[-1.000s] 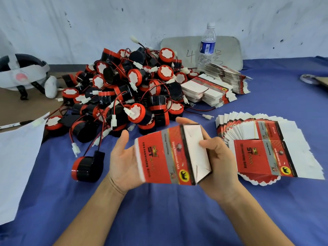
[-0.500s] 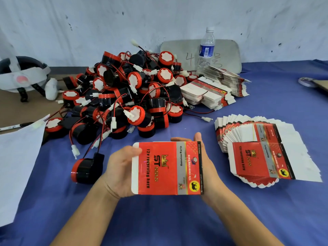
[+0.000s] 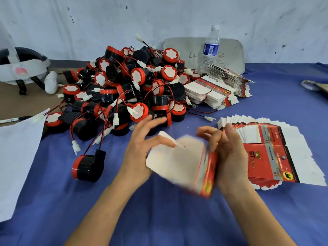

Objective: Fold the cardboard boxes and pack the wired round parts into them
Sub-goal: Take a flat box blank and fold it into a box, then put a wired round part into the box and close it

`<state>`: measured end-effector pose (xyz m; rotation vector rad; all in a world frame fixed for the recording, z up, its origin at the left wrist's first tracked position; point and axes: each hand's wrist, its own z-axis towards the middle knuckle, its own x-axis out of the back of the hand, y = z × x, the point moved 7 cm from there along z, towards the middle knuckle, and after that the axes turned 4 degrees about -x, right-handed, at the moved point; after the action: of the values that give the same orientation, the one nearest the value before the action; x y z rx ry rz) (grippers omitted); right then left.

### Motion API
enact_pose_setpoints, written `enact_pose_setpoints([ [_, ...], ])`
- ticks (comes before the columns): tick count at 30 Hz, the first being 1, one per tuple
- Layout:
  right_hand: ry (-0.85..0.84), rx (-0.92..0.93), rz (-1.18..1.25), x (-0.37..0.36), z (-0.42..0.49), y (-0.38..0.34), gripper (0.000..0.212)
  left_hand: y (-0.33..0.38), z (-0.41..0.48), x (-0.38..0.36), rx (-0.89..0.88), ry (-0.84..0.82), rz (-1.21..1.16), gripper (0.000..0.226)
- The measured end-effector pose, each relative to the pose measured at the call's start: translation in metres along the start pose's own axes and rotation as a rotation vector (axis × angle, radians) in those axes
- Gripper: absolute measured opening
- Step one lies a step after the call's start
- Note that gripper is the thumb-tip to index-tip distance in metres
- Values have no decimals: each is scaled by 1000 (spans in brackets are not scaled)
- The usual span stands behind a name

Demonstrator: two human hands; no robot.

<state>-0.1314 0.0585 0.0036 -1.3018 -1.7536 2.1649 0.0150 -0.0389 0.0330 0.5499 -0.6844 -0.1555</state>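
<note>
A: Fingers first?

B: Left hand [image 3: 140,151] has its fingers splayed and blurred, thumb lying across a white flap; right hand [image 3: 230,157] has its fingers curled round the red edge of the cardboard box [image 3: 177,164], pinching it.

A: What's changed?

B: Half a second ago the red printed face looked up, flat between both palms; now the white side shows, tilted, smeared by motion; it's held above the blue cloth [image 3: 159,219], near the pile of wired round parts [image 3: 133,86].

A: Meaning?

B: Probably flap-folding under way; nothing packed yet; one loose part [image 3: 87,167] waits left, the fanned flat boxes [image 3: 276,157] right.
</note>
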Motion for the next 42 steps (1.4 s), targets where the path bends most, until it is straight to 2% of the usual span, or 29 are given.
enact_pose_setpoints([
  [1,21,4,-92,1,0,2,45,-8,-1,1,99,55,-96,22],
  [3,16,32,-324,-1,-1,4,32,-25,-5,0,310,128,-354,16],
  [5,-67,63,-584,-11,-2,10,16,-36,-5,-4,465,165,-494,24],
  [6,-111,54,-681,-13,-3,17,15,-36,-4,-4,492,181,-508,30],
  [9,-114,34,-826,-12,-4,27,22,-30,-5,-2,423,167,-453,33],
  [12,35,143,-883,-4,-4,18,22,-30,-8,5,401,291,-519,21],
  [14,173,268,-857,0,-6,7,28,-27,-13,7,401,401,-602,29],
  [15,234,341,-848,0,-10,3,28,-23,-15,3,377,400,-611,43],
  [16,280,406,-855,-1,-14,0,28,-17,-16,-4,342,337,-589,61],
  [18,308,486,-911,-4,-19,0,29,-7,-17,-30,296,93,-529,94],
  [20,297,496,-972,-4,-19,2,29,-5,-20,-50,301,-107,-542,110],
  [22,333,466,-990,2,-15,2,28,-9,-21,-53,313,-149,-521,108],
  [25,408,442,-960,10,-12,1,26,-19,-17,-42,311,-61,-436,93],
  [27,389,438,-935,8,-12,2,11,-24,-17,-42,323,-73,-451,97],
  [28,381,443,-935,5,-13,0,10,-26,-18,-45,331,-108,-460,101],
  [30,385,512,-968,-5,-12,-11,21,-28,-21,-52,348,-170,-425,103],
  [33,438,730,-1022,-42,-12,-44,13,-35,-21,-54,379,-177,-410,98],
  [35,350,838,-1096,-80,-1,-61,12,-42,-20,-54,397,-162,-402,98],
  [36,232,813,-1172,-103,12,-62,17,-44,-20,-54,404,-157,-385,98],
  [37,80,723,-1274,-125,28,-54,26,-44,-20,-53,413,-153,-369,96],
  [39,-205,422,-1513,-156,56,-18,57,-45,-21,-55,418,-148,-345,88],
  [41,-351,219,-1850,-167,68,22,80,-47,-23,-56,428,-137,-330,69],
  [42,-375,200,-1996,-167,70,37,81,-48,-25,-56,446,-128,-332,56],
])
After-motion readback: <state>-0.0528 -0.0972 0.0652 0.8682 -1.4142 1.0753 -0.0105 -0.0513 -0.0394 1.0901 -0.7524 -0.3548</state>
